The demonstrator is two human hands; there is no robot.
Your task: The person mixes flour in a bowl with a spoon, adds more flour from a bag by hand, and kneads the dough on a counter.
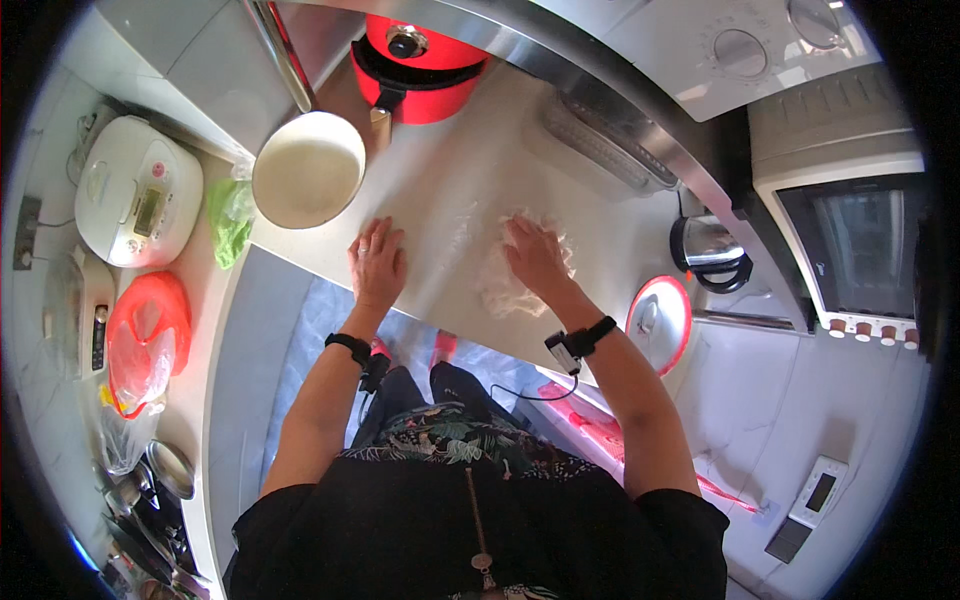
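My right hand (534, 255) lies palm down on a patch of white powder (517, 300), which looks like flour, spread over the pale countertop (427, 277). Its fingertips rest in the powder, and no object shows in the hand. Near the counter's front edge, my left hand (377, 264) is palm down with fingers a little apart and a ring on one of them. A thin smear of the same powder (461, 229) marks the surface between the hands. Just beyond my left hand stands a round cream-coloured bowl or pan (309, 171), its inside showing no contents.
A red pot (435, 97) with a tilted red lid (442, 37) stands at the back. To the right are a red-rimmed lid (660, 326), an electric kettle (709, 247) and an oven (847, 247). On the left counter sit a rice cooker (139, 195) and plastic bags (150, 322).
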